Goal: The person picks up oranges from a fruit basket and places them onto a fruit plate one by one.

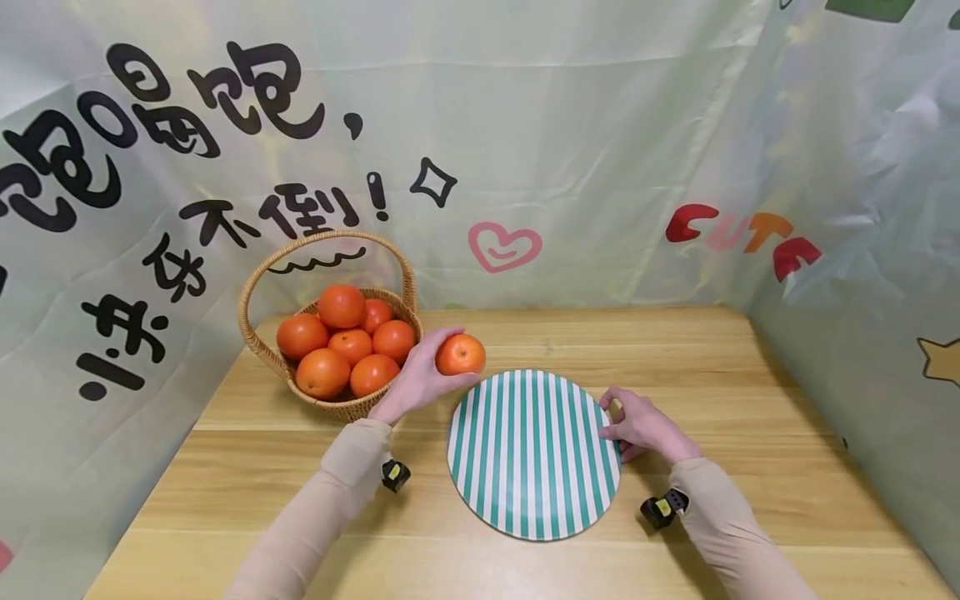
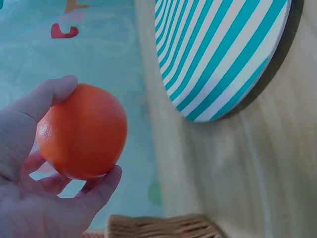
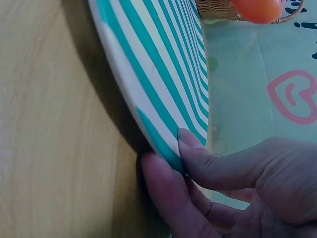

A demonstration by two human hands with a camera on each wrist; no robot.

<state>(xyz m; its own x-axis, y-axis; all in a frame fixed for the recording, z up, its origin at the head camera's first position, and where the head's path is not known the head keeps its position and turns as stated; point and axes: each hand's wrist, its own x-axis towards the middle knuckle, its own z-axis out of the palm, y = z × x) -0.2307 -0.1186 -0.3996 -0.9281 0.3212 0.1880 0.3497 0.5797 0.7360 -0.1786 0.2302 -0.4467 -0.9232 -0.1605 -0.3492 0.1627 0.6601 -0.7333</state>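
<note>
An orange point(image 1: 461, 355) is held in my left hand point(image 1: 423, 375), between the wicker basket and the plate. In the left wrist view my thumb and fingers curl round the orange point(image 2: 84, 131), off the table. A round plate point(image 1: 534, 454) with green and white stripes lies on the wooden table. My right hand point(image 1: 641, 423) pinches its right rim; in the right wrist view the thumb lies on top of the plate point(image 3: 148, 64) and a finger is under its edge. Several more oranges point(image 1: 350, 347) fill the wicker basket point(image 1: 348, 410) at the left.
The basket's tall handle point(image 1: 326, 236) arches above the fruit. A printed cloth point(image 1: 585, 167) hangs behind the wooden table point(image 1: 720, 367) and along both sides. Small black cameras sit on both wrists, such as the right wrist camera point(image 1: 660, 510).
</note>
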